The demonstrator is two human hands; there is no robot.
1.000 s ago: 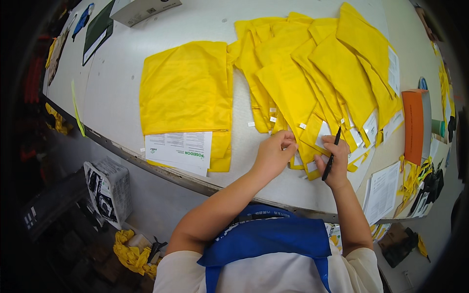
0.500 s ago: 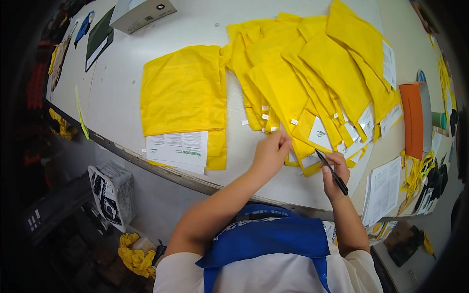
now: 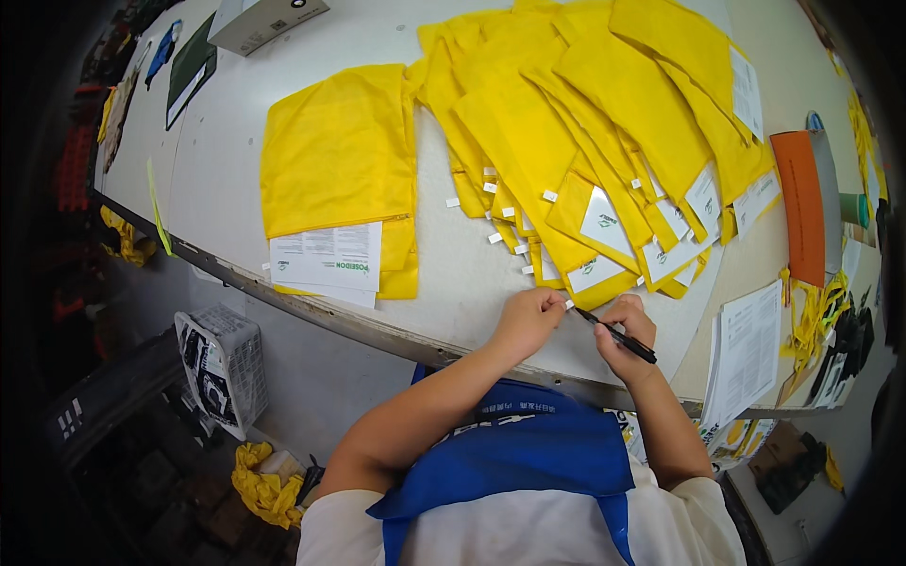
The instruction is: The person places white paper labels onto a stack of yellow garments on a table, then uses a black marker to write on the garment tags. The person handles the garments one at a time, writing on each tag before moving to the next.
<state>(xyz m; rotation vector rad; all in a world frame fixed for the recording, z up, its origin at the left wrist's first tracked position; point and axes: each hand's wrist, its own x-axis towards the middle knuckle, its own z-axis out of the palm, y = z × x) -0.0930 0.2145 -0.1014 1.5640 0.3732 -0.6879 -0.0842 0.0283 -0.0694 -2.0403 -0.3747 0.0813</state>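
Observation:
My left hand (image 3: pixel 530 319) is closed in a pinch at the near end of a fanned pile of yellow fabric bags (image 3: pixel 528 123). Between its fingertips is a small white tag (image 3: pixel 569 305) at a bag's lower edge. My right hand (image 3: pixel 627 338) holds a black pen (image 3: pixel 623 341), its tip close beside that tag. Several bags in the pile show similar white tags and printed sheets (image 3: pixel 604 222) along their near ends. To the left lies a flatter stack of yellow bags (image 3: pixel 340 151), with a printed white sheet (image 3: pixel 326 259) at its near edge.
At the right stand an orange box (image 3: pixel 798 208) and a stack of printed papers (image 3: pixel 746 349). A white box (image 3: pixel 264 24) and a dark green folder (image 3: pixel 192 71) lie at the far left. Below the table's near edge is a white plastic basket (image 3: pixel 226 363).
Both hands have come nearer to me and closer together. The left now pinches a tag, and the pen has tilted flatter with its tip at that tag. The whole view has shifted slightly.

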